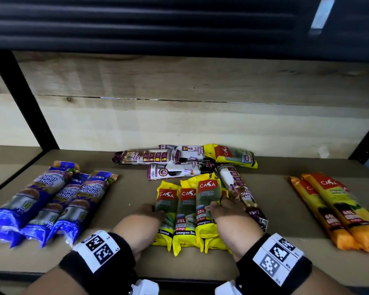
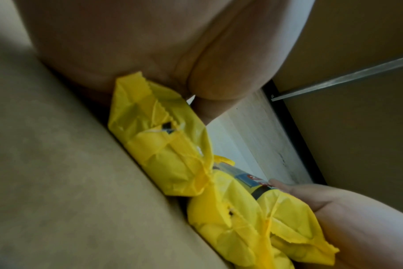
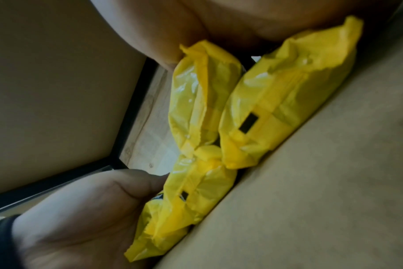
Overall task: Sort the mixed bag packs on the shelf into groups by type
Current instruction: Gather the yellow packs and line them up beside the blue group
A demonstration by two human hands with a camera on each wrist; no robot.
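Head view: on the shelf (image 1: pixel 126 209) lie blue packs (image 1: pixel 51 201) far left. My left hand (image 1: pixel 145 216) presses the yellow packs (image 1: pixel 188 211) mid-shelf, my right hand (image 1: pixel 228 209) lies on them; neither grip closes around anything I can see. Orange packs (image 1: pixel 337 207) lie right.

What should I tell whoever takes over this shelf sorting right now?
Left hand and right hand press the sides of the yellow 25L garbage bag packs at centre front, squaring them up.
Done: blue singlet handle packs grouped left, orange 60L packs grouped right.
Left: one stray yellow pack at the back; the maroon-and-white draw string packs lie scattered, one beside the right hand.
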